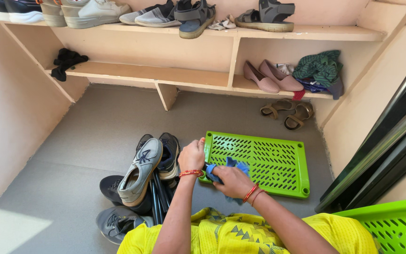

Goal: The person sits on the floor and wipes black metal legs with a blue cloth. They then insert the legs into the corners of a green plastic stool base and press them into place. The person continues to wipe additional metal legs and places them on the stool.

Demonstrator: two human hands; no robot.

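A bright green perforated plastic shelf panel lies flat on the grey floor. My left hand grips its near-left corner. My right hand presses a blue cloth against the panel's near edge, fingers closed on the cloth. Both wrists wear red and gold bangles. My yellow patterned garment fills the bottom of the view.
A pile of grey and dark sneakers with dark rods sits left of my hands. Built-in shelves hold shoes, pink flats, folded cloth and sandals. Brown sandals lie on the floor. A second green panel is at bottom right.
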